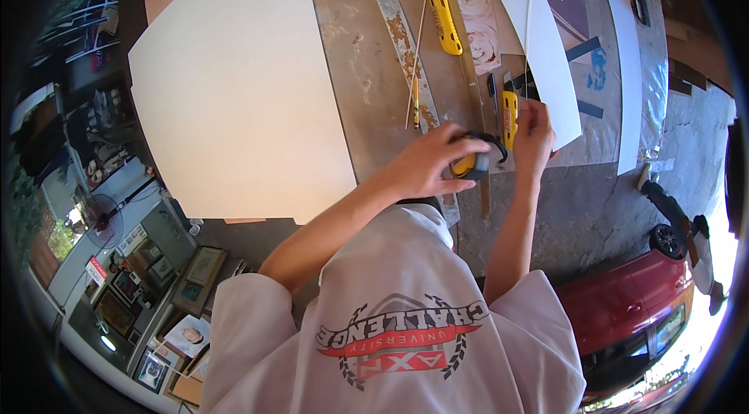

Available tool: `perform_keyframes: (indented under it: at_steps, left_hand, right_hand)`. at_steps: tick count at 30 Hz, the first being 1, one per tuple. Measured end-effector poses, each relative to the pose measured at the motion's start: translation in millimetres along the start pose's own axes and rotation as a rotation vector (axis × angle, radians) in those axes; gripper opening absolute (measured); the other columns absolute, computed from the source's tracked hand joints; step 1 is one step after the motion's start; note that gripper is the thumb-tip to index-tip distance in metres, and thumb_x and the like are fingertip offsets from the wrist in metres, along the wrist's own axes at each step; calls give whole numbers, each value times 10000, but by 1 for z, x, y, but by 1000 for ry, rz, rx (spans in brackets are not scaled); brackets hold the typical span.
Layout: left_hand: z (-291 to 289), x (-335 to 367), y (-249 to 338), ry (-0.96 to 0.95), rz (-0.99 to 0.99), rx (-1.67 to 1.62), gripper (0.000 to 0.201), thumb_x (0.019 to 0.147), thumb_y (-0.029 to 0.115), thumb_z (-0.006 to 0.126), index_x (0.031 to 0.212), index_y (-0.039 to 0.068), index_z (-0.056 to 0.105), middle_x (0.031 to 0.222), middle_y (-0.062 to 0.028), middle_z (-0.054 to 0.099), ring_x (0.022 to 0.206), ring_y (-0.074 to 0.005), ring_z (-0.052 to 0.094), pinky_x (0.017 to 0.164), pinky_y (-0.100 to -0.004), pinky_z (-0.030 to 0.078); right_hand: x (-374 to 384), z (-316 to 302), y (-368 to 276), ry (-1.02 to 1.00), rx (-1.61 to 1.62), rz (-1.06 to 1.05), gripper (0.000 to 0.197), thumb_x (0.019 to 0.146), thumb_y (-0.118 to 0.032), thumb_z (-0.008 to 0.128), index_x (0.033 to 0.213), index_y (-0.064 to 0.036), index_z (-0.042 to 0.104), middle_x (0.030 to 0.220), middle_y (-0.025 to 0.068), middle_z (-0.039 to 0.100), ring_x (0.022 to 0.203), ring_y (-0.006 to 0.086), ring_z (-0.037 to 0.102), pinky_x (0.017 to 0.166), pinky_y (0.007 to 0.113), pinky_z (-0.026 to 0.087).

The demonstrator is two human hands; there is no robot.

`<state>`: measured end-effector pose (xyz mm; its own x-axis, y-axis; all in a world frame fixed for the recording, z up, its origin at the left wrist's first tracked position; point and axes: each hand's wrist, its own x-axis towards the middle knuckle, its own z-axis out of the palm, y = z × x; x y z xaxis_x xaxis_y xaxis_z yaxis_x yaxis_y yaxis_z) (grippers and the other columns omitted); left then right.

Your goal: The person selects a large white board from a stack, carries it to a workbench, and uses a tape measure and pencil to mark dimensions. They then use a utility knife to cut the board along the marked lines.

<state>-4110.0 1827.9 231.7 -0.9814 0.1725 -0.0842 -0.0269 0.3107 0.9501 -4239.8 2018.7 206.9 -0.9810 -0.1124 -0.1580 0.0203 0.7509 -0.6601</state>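
Note:
My left hand (431,160) is closed round a yellow and black tape measure (466,166), with a dark loop curving off its right side. To its right, my right hand (535,137) has its fingertips pinched at the lower end of a thin white stick (531,16), which stretches away over a white board. Just left of these fingers lies a yellow utility knife (509,119), with a black pen (492,94) beside it. Farther off rests a second yellow utility knife (445,20), and a pencil (416,106) lies nearer to my left hand.
A large white sheet (242,94) covers the table's left part. A long narrow wooden strip (470,78) runs between the knives. Dark flat strips (583,49) lie at the right. Beyond the table are a red car (624,297) and a person (679,219); a fan (105,219) stands left.

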Motion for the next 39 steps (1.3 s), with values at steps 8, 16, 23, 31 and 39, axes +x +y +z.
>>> perform_keyframes:
  at_steps: [8, 16, 23, 31, 39]
  left_hand:
    - [-50, -116, -32, 723, -261, -1164, 712, 862, 195, 821, 1360, 204, 313, 1222, -59, 571, 1122, -357, 663, 945, -559, 559]
    - [-84, -204, -43, 949, -203, -1170, 593, 912, 124, 739, 1387, 116, 383, 1163, -47, 588, 1115, -194, 626, 1058, -456, 506]
    - [-76, -231, -58, 944, -170, -1285, 582, 897, 276, 788, 1322, 113, 426, 1153, -93, 641, 1117, -289, 673, 977, -441, 565]
    - [-68, -291, -64, 874, -251, -1192, 611, 841, 148, 835, 1313, 134, 447, 1177, -26, 570, 1130, -143, 568, 1004, -326, 465]
    - [-76, -388, -76, 941, -357, -1045, 505, 927, 119, 751, 1319, 117, 432, 1192, -53, 561, 1127, -154, 577, 980, -314, 493]
  right_hand:
    - [-29, 119, -55, -294, -168, -482, 204, 900, -107, 643, 1056, -48, 526, 957, 155, 641, 904, 356, 663, 770, 481, 547]
    - [-23, 114, -51, -305, -37, -369, 227, 835, -11, 588, 1058, -49, 608, 933, 169, 650, 816, 370, 661, 721, 471, 537]
    - [-47, 82, -64, -239, 1127, 91, 151, 1040, -126, 557, 1129, -26, 625, 907, 54, 673, 762, 132, 627, 724, 280, 526]
    - [-239, 162, -177, -629, 583, -184, 168, 1013, -60, 590, 1158, 14, 631, 991, 148, 733, 892, 235, 728, 768, 338, 573]
    - [-335, 213, -216, -765, 433, -134, 218, 986, -95, 664, 1168, 17, 626, 1017, 149, 698, 937, 201, 702, 745, 331, 615]
